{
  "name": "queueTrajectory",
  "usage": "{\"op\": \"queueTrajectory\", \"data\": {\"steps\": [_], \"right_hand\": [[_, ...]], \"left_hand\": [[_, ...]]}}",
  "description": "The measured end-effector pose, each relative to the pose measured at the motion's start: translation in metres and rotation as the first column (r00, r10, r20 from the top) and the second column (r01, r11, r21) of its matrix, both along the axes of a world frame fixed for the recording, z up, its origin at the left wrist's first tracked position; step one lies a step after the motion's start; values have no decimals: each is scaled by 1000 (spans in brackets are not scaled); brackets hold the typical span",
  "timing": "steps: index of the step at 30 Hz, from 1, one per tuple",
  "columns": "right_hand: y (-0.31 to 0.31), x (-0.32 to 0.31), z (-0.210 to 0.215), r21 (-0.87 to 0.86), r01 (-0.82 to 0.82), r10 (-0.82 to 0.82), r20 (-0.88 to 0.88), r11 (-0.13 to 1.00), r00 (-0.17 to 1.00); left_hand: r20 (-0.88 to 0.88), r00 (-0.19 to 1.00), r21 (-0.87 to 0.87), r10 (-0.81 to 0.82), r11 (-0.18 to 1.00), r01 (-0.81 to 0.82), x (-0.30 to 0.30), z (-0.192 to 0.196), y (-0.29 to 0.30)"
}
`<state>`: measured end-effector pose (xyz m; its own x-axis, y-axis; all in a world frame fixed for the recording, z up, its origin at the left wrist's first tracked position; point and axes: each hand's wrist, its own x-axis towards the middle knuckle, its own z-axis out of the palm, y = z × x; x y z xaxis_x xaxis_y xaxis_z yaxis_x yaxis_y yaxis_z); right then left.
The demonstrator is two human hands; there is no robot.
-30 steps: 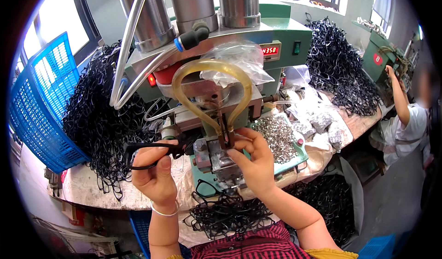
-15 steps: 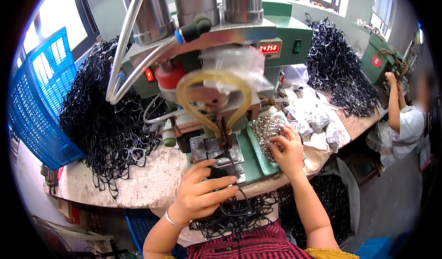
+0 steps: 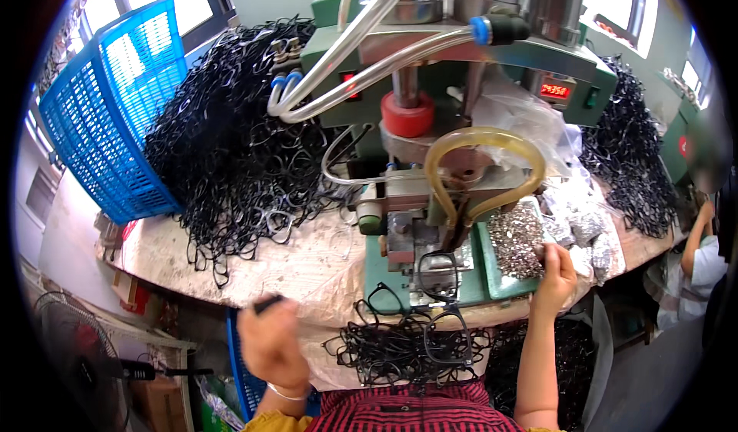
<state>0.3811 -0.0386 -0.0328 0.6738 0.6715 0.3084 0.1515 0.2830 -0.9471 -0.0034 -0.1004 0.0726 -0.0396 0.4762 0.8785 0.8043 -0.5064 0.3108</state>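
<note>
The left hand (image 3: 273, 341), motion-blurred, seems closed around a small black piece (image 3: 268, 303). Rightward, a black, thin-rimmed, plastic-looking glasses frame (image 3: 440, 307) sits clear of both hands, 1 rim over the green metal machine base (image 3: 387, 303), 1 past its front edge. It should be light, springy and smooth, best held at the bridge. The right hand (image 3: 556, 277) has its fingertips beside the small silvery metal parts (image 3: 516, 240); I cannot tell whether they pinch any. Red digits glow on a small display (image 3: 555, 91); no brand is legible.
</note>
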Motion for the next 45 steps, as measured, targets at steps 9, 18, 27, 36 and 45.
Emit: {"op": "queueTrajectory", "data": {"steps": [9,18,27,36,45], "right_hand": [[48,-35,24,98,-185,192,-72,978,979],[-42,0,25,-94,41,-28,130,995,991],[19,-78,94,93,-360,261,527,928,809],[20,-105,93,18,-411,395,242,911,886],[17,-121,97,132,-590,596,-8,796,803]], "left_hand": [[-476,866,-229,-152,972,45,-21,-49,164],[174,925,-509,-339,773,379,-66,-111,196],[978,205,-146,-35,589,795,-33,-93,162],[945,296,-141,-141,642,754,1,-82,101],[535,458,134,-710,606,784,68,64,101]]}}
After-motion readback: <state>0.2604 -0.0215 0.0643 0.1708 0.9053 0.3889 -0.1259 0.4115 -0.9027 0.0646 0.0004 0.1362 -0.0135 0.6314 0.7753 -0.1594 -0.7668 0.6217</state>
